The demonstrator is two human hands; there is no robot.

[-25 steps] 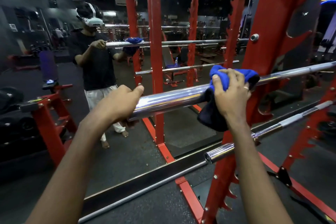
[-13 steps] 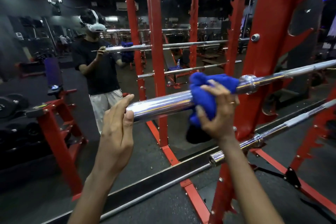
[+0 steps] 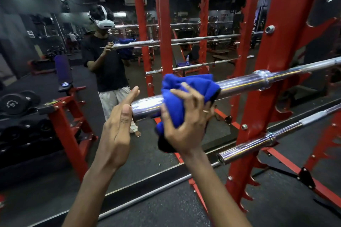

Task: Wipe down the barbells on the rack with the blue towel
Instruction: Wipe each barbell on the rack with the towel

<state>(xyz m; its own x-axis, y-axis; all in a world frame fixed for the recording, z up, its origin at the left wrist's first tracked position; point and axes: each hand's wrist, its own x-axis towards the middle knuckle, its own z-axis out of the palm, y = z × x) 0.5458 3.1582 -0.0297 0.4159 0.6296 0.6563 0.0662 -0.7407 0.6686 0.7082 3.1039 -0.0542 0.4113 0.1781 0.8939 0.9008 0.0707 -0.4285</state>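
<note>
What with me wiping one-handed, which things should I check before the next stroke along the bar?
1. Towel draped over the top bar: ok.
2. Right hand grips the towel: ok.
3. Left hand steadies the bar's end: cannot tell; it is open beside the end, contact unclear.
4. Top bar seated on the rack: cannot tell; its support is hidden.
5. Path to the bar's end free of other things: ok.
6. Lower bar already wiped: cannot tell.
</note>
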